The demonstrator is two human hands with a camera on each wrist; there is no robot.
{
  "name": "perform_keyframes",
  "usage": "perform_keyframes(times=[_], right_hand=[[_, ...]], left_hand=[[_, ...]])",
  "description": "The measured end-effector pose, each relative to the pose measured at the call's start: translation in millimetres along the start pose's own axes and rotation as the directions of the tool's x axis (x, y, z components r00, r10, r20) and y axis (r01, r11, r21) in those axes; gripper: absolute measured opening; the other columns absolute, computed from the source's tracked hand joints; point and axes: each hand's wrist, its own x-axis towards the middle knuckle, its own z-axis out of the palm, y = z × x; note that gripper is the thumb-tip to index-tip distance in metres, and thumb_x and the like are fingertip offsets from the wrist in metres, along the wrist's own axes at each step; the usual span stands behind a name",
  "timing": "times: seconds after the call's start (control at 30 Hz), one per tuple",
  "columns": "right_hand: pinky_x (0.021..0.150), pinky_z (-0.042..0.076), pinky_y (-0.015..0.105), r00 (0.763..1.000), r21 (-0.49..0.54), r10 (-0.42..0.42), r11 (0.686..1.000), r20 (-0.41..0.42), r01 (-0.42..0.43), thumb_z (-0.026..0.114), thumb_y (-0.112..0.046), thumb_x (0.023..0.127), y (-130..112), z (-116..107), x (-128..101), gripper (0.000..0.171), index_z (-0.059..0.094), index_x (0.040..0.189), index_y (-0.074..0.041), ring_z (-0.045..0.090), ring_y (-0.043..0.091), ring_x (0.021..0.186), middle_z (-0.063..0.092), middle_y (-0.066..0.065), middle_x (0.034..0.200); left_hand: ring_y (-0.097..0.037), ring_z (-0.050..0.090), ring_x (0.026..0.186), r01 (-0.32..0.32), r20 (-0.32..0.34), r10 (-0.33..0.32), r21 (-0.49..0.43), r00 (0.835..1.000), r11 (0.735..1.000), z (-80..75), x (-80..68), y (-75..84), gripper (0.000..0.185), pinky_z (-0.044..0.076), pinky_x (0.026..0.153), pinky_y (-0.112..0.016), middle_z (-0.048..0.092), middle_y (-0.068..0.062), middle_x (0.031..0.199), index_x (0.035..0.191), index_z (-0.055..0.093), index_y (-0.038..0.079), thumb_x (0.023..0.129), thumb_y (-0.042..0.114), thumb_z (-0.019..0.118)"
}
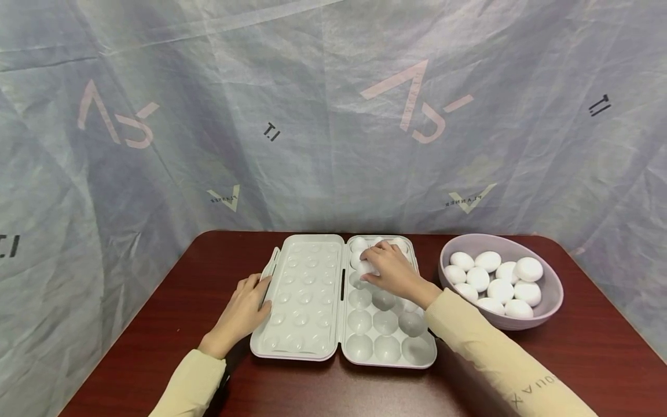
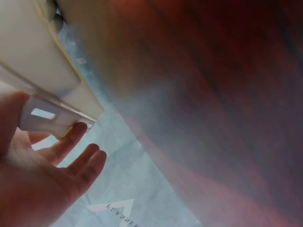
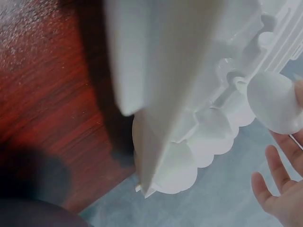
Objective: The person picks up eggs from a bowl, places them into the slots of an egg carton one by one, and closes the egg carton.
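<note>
A white plastic egg carton lies unfolded on the table, its lid (image 1: pixel 306 278) on the left and its cupped half (image 1: pixel 359 321) on the right. My left hand (image 1: pixel 242 310) holds the lid's outer edge by the narrow side flap (image 2: pixel 52 116), thumb on one side and fingers on the other. Over the cupped half, my right hand (image 1: pixel 393 272) pinches a white egg (image 3: pixel 271 101) by its end. Several eggs fill the far cups, partly hidden behind this hand, while the near cups hold none.
To the right of the carton stands a pale purple bowl (image 1: pixel 553 298) with several white eggs (image 1: pixel 488 261) heaped in it. The dark red table (image 1: pixel 203 278) ends at a printed grey cloth (image 1: pixel 312 145) that hangs behind it.
</note>
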Motion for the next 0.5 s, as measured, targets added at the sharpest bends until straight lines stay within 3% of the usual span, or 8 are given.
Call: perform_keyframes(times=[0.5], right_hand=[[0.077, 0.037, 0.037, 0.993, 0.033, 0.030, 0.999, 0.116, -0.034, 0.078, -0.026, 0.069, -1, 3, 12, 0.030, 0.065, 0.093, -0.013, 0.049, 0.020, 0.091, 0.068, -0.002, 0.094]], left_hand=[[-0.042, 0.046, 0.110, 0.005, 0.002, -0.005, 0.005, 1.000, 1.000, 0.1, 0.1, -0.8, 0.048, 0.041, 0.083, -0.051, 0.051, -0.021, 0.119, 0.124, 0.053, -0.003, 0.079, 0.012, 0.064]])
